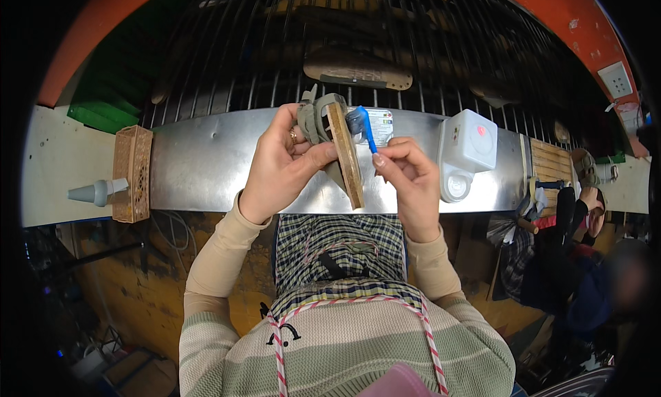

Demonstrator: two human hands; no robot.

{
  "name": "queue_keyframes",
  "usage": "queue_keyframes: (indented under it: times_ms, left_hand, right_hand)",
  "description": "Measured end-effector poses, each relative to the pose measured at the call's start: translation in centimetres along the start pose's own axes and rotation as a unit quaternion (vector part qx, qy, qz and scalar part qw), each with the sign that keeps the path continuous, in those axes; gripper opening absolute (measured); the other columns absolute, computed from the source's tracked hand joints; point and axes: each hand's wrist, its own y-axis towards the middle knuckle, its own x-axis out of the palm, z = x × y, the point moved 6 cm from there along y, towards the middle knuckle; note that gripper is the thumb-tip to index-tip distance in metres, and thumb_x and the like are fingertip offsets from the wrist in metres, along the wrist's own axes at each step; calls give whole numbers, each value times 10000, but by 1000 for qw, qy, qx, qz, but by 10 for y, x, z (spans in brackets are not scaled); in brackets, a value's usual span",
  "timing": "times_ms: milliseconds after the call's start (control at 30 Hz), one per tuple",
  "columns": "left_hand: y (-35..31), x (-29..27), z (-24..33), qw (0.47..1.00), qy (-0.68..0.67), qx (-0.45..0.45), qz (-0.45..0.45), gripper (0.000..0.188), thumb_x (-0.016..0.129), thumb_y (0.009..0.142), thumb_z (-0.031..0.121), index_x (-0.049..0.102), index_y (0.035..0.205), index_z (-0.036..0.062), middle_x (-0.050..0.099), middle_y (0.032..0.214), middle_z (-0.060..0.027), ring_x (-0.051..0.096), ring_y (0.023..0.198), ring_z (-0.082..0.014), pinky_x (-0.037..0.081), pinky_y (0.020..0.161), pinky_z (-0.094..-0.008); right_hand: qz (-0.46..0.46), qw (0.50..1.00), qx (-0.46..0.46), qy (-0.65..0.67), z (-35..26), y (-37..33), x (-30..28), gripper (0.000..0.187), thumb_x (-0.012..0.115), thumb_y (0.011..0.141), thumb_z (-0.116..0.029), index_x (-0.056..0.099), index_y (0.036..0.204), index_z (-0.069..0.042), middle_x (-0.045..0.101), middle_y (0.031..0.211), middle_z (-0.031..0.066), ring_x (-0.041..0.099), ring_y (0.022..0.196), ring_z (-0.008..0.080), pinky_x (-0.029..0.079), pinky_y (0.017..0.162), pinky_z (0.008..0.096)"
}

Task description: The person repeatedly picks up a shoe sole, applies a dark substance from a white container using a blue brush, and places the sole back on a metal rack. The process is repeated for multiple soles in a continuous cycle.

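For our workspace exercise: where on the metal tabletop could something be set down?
Bare metal tabletop lies between the brown basket and left hand; a narrow strip, right of the white container. The middle is crowded: sandal, blue-handled tool, right hand.

No wording can be read clearly. A pale label on the metal tabletop carries tiny lines of print and small coloured marks; dark, illegible marks stand on the edge of a tan, board-like piece on the bars.
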Motion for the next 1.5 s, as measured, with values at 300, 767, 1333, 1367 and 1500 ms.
queue_keyframes:
  times_ms: [300, 767, 1333, 1367, 1500]
  left_hand:
    - [10, -16, -12, 995, 13, -99, 12, 389, 614, 979, 250, 467, 1171, -55, 684, 967, -117, 705, 820, -137, 607, 616, -233]
    - [12, -19, -11, 994, 21, -99, 33, 434, 650, 954, 317, 497, 1152, -37, 695, 944, -93, 699, 780, -111, 585, 570, -207]
    - [8, -13, -6, 991, 40, -130, 9, 450, 653, 952, 320, 494, 1149, -52, 697, 907, -93, 691, 729, -108, 568, 546, -203]
    - [9, -15, -4, 991, 51, -120, 12, 459, 658, 948, 326, 494, 1147, -53, 698, 899, -96, 691, 724, -108, 567, 544, -202]
    - [11, -17, -2, 989, 84, -120, 9, 499, 681, 928, 353, 494, 1135, -61, 697, 858, -109, 690, 699, -108, 565, 529, -206]
  right_hand:
    - [11, 998, -50, -43, -13, -14, -6, 132, 720, 851, 20, 697, 981, 27, 493, 1012, 47, 501, 884, 116, 430, 775, 237]
    - [9, 998, -60, -17, -18, -15, 2, 168, 693, 843, 68, 655, 1006, 52, 488, 1058, 73, 521, 933, 117, 468, 820, 248]
    - [-2, 994, -88, -59, 4, 14, 2, 191, 718, 842, 30, 673, 1028, 33, 501, 1058, 63, 541, 945, 125, 473, 823, 248]
    - [0, 994, -96, -51, 1, 14, -1, 188, 720, 841, 26, 679, 1025, 33, 502, 1059, 62, 540, 944, 126, 472, 825, 248]
    - [29, 992, -111, -57, -13, 11, -12, 197, 740, 829, 5, 695, 1019, 30, 508, 1057, 63, 536, 919, 125, 473, 819, 249]
